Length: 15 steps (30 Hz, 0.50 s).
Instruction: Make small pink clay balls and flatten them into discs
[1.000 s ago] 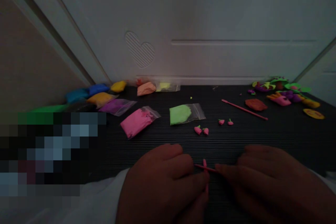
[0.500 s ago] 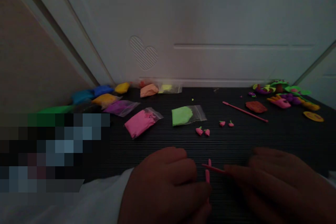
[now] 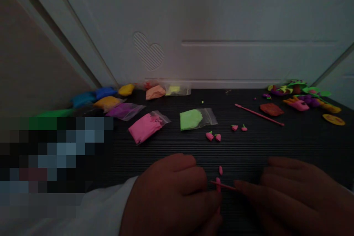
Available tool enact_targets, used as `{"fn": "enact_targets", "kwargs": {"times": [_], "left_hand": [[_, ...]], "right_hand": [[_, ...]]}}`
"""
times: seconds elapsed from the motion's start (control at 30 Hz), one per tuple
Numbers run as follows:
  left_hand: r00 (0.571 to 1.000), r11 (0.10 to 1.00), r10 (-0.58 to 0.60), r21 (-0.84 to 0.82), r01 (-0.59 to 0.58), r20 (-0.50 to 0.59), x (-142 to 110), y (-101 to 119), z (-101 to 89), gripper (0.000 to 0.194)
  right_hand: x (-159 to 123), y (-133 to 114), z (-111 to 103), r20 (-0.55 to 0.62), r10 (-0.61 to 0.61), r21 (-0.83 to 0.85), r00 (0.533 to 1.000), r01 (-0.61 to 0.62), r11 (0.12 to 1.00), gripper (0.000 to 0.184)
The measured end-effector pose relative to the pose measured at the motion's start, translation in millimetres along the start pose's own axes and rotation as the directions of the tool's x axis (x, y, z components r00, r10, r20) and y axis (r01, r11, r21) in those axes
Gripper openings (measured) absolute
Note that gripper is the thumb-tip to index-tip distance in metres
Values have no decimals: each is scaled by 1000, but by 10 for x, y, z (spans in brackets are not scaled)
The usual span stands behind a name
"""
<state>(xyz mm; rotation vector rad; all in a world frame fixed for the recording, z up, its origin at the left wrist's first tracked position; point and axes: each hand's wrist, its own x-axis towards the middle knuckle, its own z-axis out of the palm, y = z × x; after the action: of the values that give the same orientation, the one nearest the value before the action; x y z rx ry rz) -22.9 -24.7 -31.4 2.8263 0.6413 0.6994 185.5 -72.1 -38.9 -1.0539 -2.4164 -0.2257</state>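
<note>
My left hand (image 3: 174,195) rests near the front edge of the dark ribbed table (image 3: 249,147), its fingers curled and pinching a thin pink clay roll (image 3: 218,186). My right hand (image 3: 293,195) holds a thin pink tool stick (image 3: 224,185) whose tip lies across that roll. A small cut-off pink clay bit (image 3: 220,170) lies just beyond the roll, apart from it. Small pink clay pieces with green tips (image 3: 212,136) lie farther back.
Bags of clay lie behind: a pink bag (image 3: 146,127), a green bag (image 3: 193,119), purple, yellow, blue and orange ones at the back left. A second pink stick (image 3: 258,114) and finished clay figures (image 3: 301,97) sit at the right. A white panel stands behind.
The tool stick has moved toward me along the clay roll, and a short bit now lies separate at the roll's far end. Both hands stayed in place.
</note>
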Motion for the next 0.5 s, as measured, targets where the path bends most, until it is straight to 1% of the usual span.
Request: {"fn": "enact_targets", "kwargs": {"times": [0.17, 0.27, 0.37, 0.5], "left_hand": [[1000, 1000, -14, 2, 14, -7, -7, -4, 9, 18], [1000, 1000, 12, 2, -12, -13, 2, -13, 5, 17], [999, 999, 34, -5, -35, -35, 15, -18, -4, 20], [1000, 1000, 18, -24, -18, -20, 31, -3, -21, 19]], "right_hand": [[-11, 1, -4, -45, -2, -5, 999, 1, 1000, 23], [-19, -3, 3, -26, -11, -10, 1000, 11, 1000, 23], [8, -6, -4, -36, -10, -18, 999, 10, 1000, 24], [69, -3, -58, 43, -25, -40, 999, 26, 999, 24]]}}
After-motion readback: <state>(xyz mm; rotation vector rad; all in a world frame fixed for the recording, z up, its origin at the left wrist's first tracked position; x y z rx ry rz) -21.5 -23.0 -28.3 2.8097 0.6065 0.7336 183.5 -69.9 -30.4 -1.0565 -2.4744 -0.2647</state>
